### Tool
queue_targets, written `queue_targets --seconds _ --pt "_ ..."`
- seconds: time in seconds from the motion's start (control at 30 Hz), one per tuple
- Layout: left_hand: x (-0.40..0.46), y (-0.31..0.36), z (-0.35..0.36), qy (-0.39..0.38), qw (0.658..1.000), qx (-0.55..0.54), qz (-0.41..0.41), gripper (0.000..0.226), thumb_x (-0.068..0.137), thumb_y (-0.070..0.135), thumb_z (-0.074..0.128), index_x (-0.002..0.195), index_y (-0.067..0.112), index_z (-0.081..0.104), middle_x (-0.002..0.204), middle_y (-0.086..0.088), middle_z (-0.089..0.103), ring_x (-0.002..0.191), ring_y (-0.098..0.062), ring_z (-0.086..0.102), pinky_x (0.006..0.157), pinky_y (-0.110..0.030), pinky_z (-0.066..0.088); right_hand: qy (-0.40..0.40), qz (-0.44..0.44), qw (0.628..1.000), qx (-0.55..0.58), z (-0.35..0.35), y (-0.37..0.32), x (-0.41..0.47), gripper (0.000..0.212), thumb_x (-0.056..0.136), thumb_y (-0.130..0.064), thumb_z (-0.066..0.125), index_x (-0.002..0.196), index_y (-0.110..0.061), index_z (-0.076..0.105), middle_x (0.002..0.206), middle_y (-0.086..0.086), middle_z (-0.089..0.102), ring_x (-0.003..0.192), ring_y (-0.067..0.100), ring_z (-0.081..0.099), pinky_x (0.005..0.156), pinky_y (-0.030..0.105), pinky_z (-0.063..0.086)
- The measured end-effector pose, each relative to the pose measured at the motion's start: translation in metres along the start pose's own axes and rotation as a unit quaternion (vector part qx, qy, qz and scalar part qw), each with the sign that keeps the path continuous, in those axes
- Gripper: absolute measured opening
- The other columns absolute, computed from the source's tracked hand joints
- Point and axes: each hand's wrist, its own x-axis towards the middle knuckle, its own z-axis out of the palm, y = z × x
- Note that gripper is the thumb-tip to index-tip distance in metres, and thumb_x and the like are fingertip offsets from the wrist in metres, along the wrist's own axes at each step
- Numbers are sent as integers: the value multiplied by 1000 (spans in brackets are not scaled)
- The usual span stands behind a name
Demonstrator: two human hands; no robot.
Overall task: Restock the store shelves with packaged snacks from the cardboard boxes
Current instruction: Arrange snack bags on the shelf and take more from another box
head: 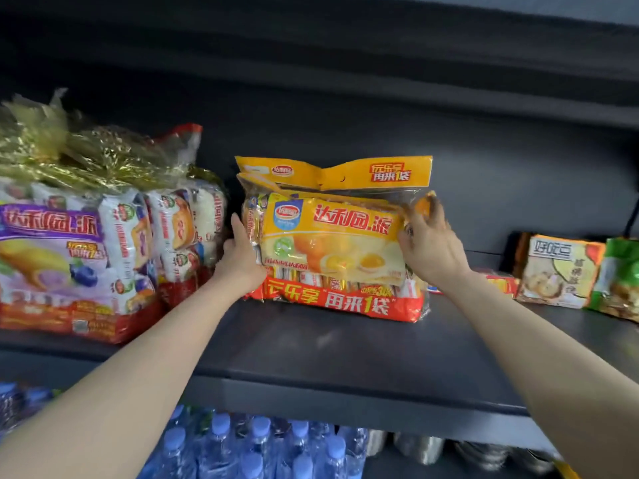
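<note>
Dark shelf point(311, 344), yellow snack pack point(333, 240) upright at centre, purple snack pack point(52, 267) and stacked packs at left, brown snack bag point(556, 271) and green snack bag point(619, 281) at right

- Water bottles point(221, 444): clear plastic with pale blue caps, standing upright and packed close together at 6 to 7 o'clock along the bottom edge.
- More bottles point(20, 406): at 8 o'clock by the left edge, blurred, with bluish tops.
- Silvery containers point(420, 447): a row of rounded, shiny things at 5 o'clock, just right of the water bottles; too dim to tell what they are.
- Black cable point(633, 216): thin, curving down at 3 o'clock by the right edge.
- Yellow strip point(567, 471): at 5 o'clock in the bottom corner, cut off by the frame.
</note>
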Motion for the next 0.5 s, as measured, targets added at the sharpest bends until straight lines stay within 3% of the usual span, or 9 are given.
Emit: queue_targets --seconds 0.1,0.17,0.27,0.33,0.43,0.5 --pt "2 5 0 -7 999 42 -3 102 96 35 56 150 33 -30 157 -19 21 134 -39 41 105 -46 38 -16 -19 999 29 6 3 3 48 105 -38 38 152 -38 26 167 1 0 127 38 53 90 47 53" --pt "2 6 -3 -4 999 50 -12 102 95 31 57 151 33 -29 156 -20 23 133 -39 42 103 -45 39 3 -39 996 76 5 5 2 50 105 -31 44 153 -34 30 168 -3 3 128 31 54 94 43 51" --pt "-5 6 -6 -7 998 64 -26 103 96 30 58 151 32 -29 158 -19 16 135 -42 39 102 -46 39 84 -79 989 93 7 7 -5 44 104 -25 48 147 -21 46 165 -3 21 133 28 48 100 44 48" --pt "-12 5 -5 11 995 96 -16 104 95 29 59 151 31 -28 163 -16 -2 144 -44 24 110 -50 33 127 -60 989 36 9 8 -4 37 101 -32 43 129 -16 62 153 5 40 126 31 47 98 46 44" --pt "-19 13 -2 156 963 171 137 105 88 22 66 156 23 -14 163 -15 -8 150 -41 3 121 -54 17 193 -32 980 -35 0 3 8 42 100 -34 36 114 -12 68 136 11 55 117 36 45 89 46 39" --pt "-19 26 -1 210 920 196 265 94 88 23 64 158 22 1 164 -13 2 152 -37 1 123 -52 11 163 -37 984 -53 -10 -7 19 43 102 -34 33 120 -14 67 134 11 58 121 37 46 92 46 38"
